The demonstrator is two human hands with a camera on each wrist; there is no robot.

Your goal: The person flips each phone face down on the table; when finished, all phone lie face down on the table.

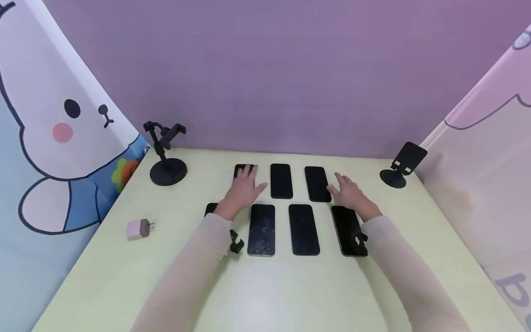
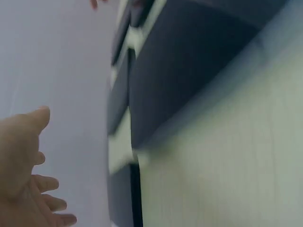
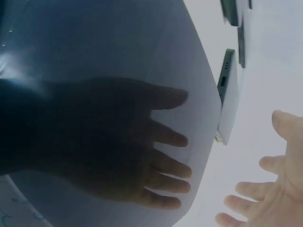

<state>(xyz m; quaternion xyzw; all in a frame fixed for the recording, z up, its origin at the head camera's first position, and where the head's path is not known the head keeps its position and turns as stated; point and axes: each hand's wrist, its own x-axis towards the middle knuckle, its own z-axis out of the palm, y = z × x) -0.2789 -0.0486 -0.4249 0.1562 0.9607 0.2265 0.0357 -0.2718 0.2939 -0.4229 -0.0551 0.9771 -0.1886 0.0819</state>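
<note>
With fingers spread, the left hand point(image 1: 242, 191) is over the back left phone point(image 1: 238, 168), the right hand point(image 1: 349, 193) beside the back right phone point(image 1: 317, 184), near the desk's point(image 1: 265, 295) far edge; both hold nothing; light touch should keep these 2 straight

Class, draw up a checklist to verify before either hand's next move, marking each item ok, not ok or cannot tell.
1. Left hand free: ok, it holds nothing.
2. Right hand free: ok, it holds nothing.
3. Back-left phone in full view: not ok, the left hand partly covers it.
4. Front-left phone screen undamaged: cannot tell, the left arm hides most of it.
5. Charger away from both phones: ok, it lies apart.
6. Tall stand upright: ok.
</note>
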